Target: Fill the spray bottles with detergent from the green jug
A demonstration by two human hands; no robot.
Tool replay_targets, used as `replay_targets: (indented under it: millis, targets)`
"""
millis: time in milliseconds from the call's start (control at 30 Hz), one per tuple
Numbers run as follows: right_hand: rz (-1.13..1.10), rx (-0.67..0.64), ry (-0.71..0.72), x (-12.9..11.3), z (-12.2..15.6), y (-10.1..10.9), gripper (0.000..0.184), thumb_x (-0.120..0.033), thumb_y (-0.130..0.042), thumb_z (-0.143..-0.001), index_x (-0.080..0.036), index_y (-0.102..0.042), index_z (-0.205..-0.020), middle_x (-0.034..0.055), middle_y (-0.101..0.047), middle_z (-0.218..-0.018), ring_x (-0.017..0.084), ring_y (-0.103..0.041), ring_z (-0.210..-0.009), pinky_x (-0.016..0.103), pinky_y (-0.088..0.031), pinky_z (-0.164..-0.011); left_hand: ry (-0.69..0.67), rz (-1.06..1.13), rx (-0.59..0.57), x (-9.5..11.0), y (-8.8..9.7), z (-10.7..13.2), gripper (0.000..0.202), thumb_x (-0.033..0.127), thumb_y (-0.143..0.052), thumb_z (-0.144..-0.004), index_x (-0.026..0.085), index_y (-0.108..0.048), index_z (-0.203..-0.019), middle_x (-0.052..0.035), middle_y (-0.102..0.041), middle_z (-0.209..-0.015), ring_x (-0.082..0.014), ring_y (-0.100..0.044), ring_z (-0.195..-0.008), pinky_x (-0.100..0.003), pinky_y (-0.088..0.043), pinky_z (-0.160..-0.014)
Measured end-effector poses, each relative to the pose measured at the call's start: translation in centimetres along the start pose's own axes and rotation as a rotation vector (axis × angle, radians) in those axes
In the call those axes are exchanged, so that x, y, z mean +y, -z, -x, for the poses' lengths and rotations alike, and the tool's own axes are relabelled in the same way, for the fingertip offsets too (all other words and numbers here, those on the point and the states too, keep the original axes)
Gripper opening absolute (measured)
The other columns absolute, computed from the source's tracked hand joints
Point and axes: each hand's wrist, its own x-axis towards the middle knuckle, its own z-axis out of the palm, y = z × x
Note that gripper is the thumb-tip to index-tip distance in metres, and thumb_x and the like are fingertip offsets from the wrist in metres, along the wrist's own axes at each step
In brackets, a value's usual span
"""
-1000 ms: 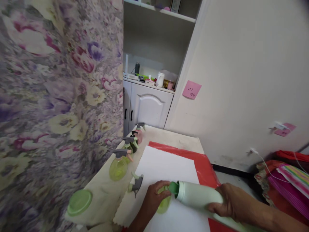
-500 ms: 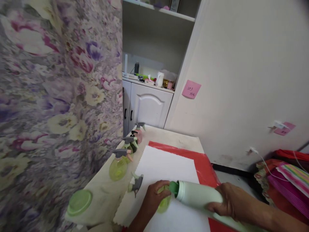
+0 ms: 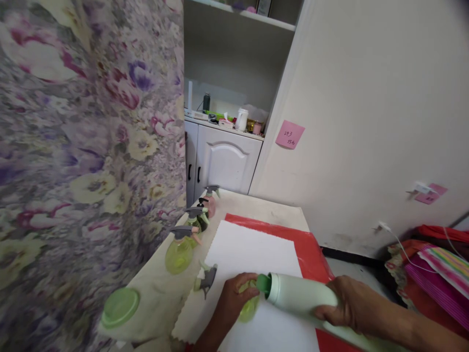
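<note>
My left hand (image 3: 230,303) is closed around a small yellow-green spray bottle body (image 3: 249,309) standing on a white sheet (image 3: 249,254). My right hand (image 3: 351,309) grips a large pale green bottle (image 3: 304,298), tilted so its dark green neck (image 3: 262,283) meets the small bottle's mouth. A loose grey spray head (image 3: 207,279) lies on the sheet just left of my left hand.
Three spray bottles, one yellow-green (image 3: 179,252), one green (image 3: 196,220) and one pink (image 3: 210,200), stand along the table's left edge by a floral curtain (image 3: 88,146). A green lid (image 3: 120,307) lies at near left. A red mat (image 3: 311,249) lies under the sheet. Behind stands a white cabinet (image 3: 223,159).
</note>
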Motion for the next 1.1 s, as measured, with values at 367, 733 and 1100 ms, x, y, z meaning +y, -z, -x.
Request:
replay_targets:
  millis: [367,733,1100]
  targets:
    - [0.029,0.018,0.003,0.4,-0.1,-0.1,0.048,-0.066,-0.058,-0.072,-0.018,-0.065,-0.067,0.0021,-0.068,-0.059,0.014,-0.059,-0.053,0.023,-0.03,-0.046,-0.011,-0.002,0.001,-0.1,0.1,-0.1,0.025,0.019,-0.07,-0.067,0.019,-0.075,-0.092,-0.0048,-0.077,-0.094,-0.0251,-0.067,-0.095,-0.032,-0.048,-0.087]
    - [0.074,0.021,-0.014,-0.4,0.2,0.3,0.051,-0.068,-0.056,-0.071,-0.018,-0.066,-0.07,0.0066,-0.073,-0.067,0.019,-0.064,-0.059,0.024,-0.03,-0.048,-0.01,-0.014,-0.002,-0.5,0.2,-0.1,0.026,0.017,-0.07,-0.067,0.02,-0.075,-0.092,-0.0044,-0.076,-0.095,-0.0246,-0.066,-0.095,-0.031,-0.048,-0.088]
    - [0.082,0.02,-0.031,-0.9,0.1,0.7,0.042,-0.06,-0.059,-0.072,-0.018,-0.067,-0.071,0.0075,-0.074,-0.068,0.02,-0.064,-0.06,0.024,-0.031,-0.05,0.001,-0.005,-0.001,-0.4,0.0,-0.2,0.025,0.019,-0.07,-0.066,0.021,-0.075,-0.091,-0.0033,-0.077,-0.093,-0.0236,-0.067,-0.093,-0.03,-0.049,-0.085]
